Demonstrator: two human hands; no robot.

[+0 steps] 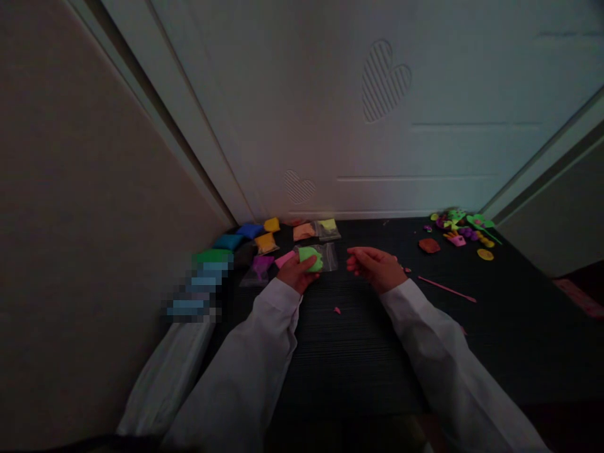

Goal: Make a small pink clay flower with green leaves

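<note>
My left hand [296, 273] is closed round a small clear plastic bag of light green modelling clay [309, 257]. The bag's transparent end points to the right. My right hand [372, 267] hovers to the right of the bag, apart from it, with thumb and fingers pinched together; whatever they may hold is too small or hidden to tell. Just left of my left hand lie a pink clay packet [284, 259] and a purple clay bag [262, 267]. A tiny pink scrap [337, 310] rests on the dark table between my forearms.
Several clay packets, including a blue one [250, 231] and an orange one [266, 243], line the table's back left. A pink stick tool [447, 289] and a red clay disc [429, 245] lie to the right. Small coloured clay figures [455, 236] cluster at back right before a white panel [330, 126].
</note>
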